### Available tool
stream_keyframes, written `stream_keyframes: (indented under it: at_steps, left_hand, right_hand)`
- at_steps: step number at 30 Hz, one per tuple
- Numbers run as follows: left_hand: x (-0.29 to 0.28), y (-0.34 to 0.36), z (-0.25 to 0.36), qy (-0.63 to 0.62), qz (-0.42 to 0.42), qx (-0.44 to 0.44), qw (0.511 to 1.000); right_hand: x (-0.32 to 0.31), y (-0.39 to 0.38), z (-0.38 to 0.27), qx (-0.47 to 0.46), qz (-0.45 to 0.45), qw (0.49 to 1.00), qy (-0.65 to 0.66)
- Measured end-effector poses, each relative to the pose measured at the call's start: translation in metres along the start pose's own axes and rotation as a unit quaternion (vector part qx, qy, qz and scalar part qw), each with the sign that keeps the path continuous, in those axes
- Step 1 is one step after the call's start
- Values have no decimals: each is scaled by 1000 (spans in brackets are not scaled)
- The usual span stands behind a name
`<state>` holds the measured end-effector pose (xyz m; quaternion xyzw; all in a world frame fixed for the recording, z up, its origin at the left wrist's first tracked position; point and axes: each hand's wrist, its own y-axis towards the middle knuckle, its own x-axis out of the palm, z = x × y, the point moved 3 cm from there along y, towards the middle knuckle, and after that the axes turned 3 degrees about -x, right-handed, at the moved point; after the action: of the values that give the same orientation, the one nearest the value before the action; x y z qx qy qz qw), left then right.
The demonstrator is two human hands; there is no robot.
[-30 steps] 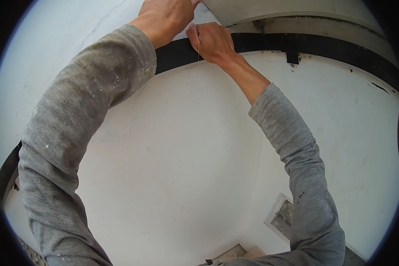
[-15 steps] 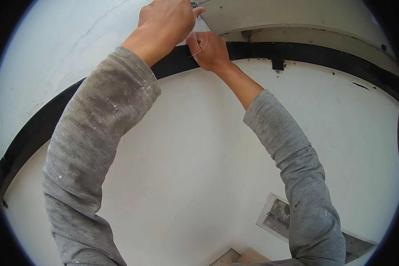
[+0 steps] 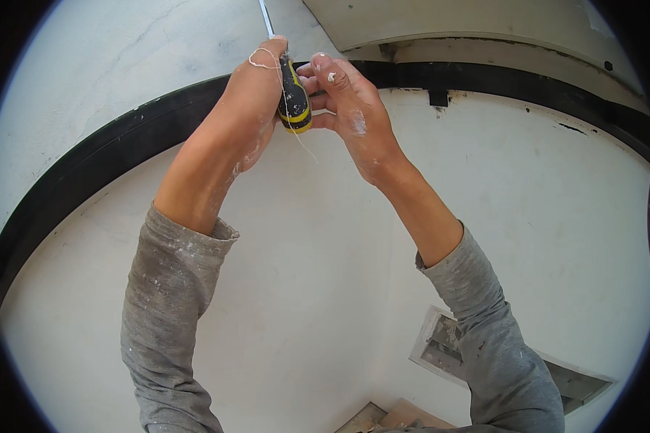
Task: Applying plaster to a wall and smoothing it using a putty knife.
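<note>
Holding a screwdriver (image 3: 294, 101), the left hand (image 3: 253, 90) has its fingers wrapped round the black-and-yellow handle, whose butt end points down toward the wearer. We see the metal shaft run up past the thumb and out of the picture, so we cannot tell what its tip meets. A thin white thread (image 3: 264, 66) loops over the left thumb and trails down across the handle, its loose end hanging below.

Just to the right of the handle is the right hand (image 3: 357, 108), fingers loosely bent toward the tool and thumb spread away from it. We make out nothing clasped in it, and we cannot tell whether its fingertips touch the handle. White smears mark its thumb and palm.

Behind both hands curves a black strip (image 3: 144, 119); beyond it we find a pale, faintly veined surface (image 3: 144, 58) and, at upper right, a cream panel (image 3: 469, 20). Nearer the wearer spreads a white surface (image 3: 310, 274). The grey right sleeve (image 3: 495, 325) partly covers a framed rectangular piece (image 3: 443, 346).
</note>
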<state>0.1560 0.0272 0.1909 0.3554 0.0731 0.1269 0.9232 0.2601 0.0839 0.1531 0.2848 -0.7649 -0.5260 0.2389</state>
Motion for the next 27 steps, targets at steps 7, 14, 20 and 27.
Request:
stream_keyframes:
  at_steps: [7, 14, 20, 27]
  left_hand:
    - [31, -16, -1, 139, -98, 5, 986]
    - [-1, -15, -7, 584, 174, 443, 658]
    - [-4, 9, -18, 711, 216, 412, 528]
    - [10, 1, -21, 736, 210, 374, 523]
  right_hand:
    - [-23, -19, -21, 57, -28, 989, -132]
    - [-97, -19, -72, -32, 113, 869, -480]
    - [-41, 6, -116, -135, -2, 598, -790]
    - [4, 34, -103, -166, -91, 427, -884]
